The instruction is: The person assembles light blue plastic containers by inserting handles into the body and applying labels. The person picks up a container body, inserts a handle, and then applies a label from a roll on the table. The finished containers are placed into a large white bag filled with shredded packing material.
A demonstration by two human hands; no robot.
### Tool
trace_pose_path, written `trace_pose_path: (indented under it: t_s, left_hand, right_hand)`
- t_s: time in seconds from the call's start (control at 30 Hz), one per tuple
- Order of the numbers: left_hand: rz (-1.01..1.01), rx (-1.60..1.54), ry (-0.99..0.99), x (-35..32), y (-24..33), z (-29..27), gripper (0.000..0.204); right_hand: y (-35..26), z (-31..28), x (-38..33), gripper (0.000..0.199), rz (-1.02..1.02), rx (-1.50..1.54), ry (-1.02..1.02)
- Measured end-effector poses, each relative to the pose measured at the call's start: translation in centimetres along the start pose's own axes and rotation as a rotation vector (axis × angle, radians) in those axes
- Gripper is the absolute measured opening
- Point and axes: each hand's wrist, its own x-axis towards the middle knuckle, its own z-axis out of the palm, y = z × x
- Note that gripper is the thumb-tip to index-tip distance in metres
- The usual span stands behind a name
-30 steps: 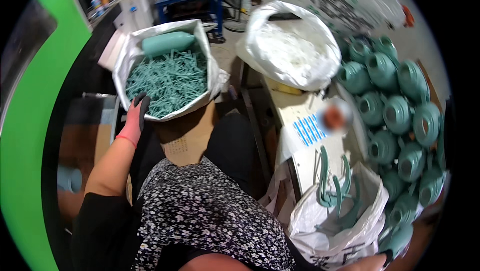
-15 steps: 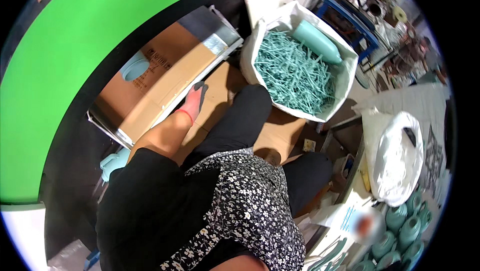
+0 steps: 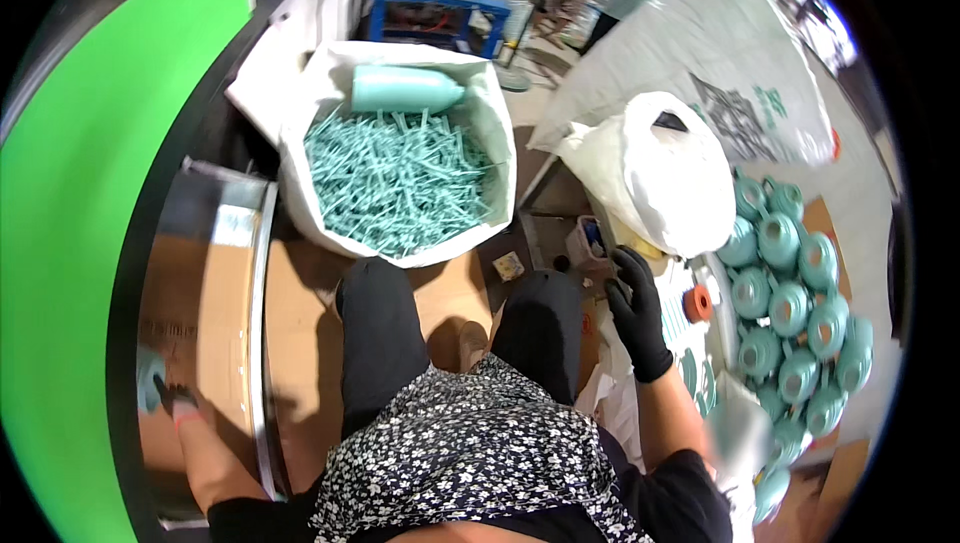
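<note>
Teal container (image 3: 149, 379) sits in the lower left of the frame, inside the cardboard-lined bin (image 3: 225, 308). Left hand (image 3: 176, 398) is the nearer one: the container is just to its left and a bit above, dark fingertips at its side. Can't tell whether they grip it or only touch. Container's long axis unclear, mostly cut off by the dark curved edge (image 3: 130, 273). Metal rail (image 3: 262, 343) runs up the bin's right side, beside the left forearm.

Right hand (image 3: 640, 318), black glove, right of centre: fingers extended, thumb apart, nothing visible in it. White bag (image 3: 685, 188) just above it, red-orange ring (image 3: 698, 303) to its right. Teal jugs (image 3: 789, 309) piled far right. Upper centre-left: white sack (image 3: 300, 193) with teal strips (image 3: 400, 183) and a teal bottle (image 3: 405, 90) lying sideways on top.
</note>
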Motion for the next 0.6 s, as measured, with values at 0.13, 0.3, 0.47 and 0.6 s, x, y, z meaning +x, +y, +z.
trace_pose_path:
  t_s: [0.13, 0.3, 0.47, 0.6]
  left_hand:
    - [0.256, 0.064, -0.082, 3.3, -2.2, 1.8, 0.054]
    - [0.322, 0.135, -0.018, 1.8, -1.5, 2.4, 0.054]
    - [0.373, 0.191, -0.07, -4.2, -1.1, 4.4, 0.054]
    - [0.386, 0.201, -0.173, -11.5, -1.2, 6.3, 0.054]
  right_hand:
    - [-0.2, -0.2, -1.4, 0.045, 0.068, -0.097, -0.008]
    - [-1.3, 0.5, -0.7, 0.044, 0.104, -0.141, -0.047]
    - [-1.4, 1.9, -0.2, 0.042, 0.046, -0.153, -0.1]
    - [-1.0, 3.7, -0.3, 0.039, 0.095, -0.036, -0.106]
